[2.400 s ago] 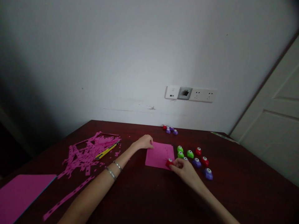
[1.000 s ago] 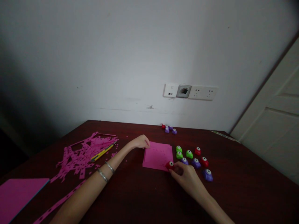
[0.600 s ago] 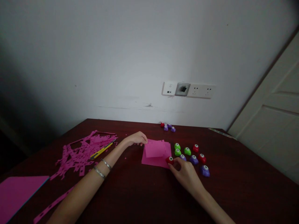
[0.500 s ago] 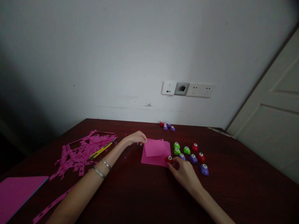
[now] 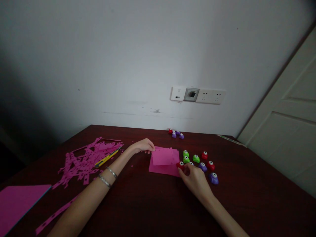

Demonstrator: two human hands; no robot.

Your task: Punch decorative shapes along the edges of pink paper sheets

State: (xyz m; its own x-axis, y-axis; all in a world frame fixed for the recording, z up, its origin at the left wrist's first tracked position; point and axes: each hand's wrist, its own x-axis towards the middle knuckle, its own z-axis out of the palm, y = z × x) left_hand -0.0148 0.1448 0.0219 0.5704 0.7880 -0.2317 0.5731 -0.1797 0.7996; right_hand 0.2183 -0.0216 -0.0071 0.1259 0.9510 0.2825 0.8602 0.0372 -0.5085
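A small stack of pink paper squares [image 5: 165,164] lies on the dark red table [image 5: 153,210]. Its top sheet sits askew, lifted at the left corner. My left hand [image 5: 143,145], fingers curled, pinches that top sheet at its left corner. My right hand [image 5: 195,179] is closed round a small red craft punch [image 5: 180,165] at the stack's right edge. Green [image 5: 196,158], red [image 5: 210,165] and purple [image 5: 213,178] punches stand in a cluster just right of the paper.
A heap of punched pink paper strips [image 5: 86,159] and a yellow utility knife [image 5: 108,158] lie at the left. A larger pink sheet [image 5: 17,202] rests at the near left corner. More small punches [image 5: 174,133] stand by the wall. A door [image 5: 286,131] is at right.
My left hand has pulled the top pink sheet loose and skewed it on the stack. My right hand has slid the red punch further up along the stack's right edge.
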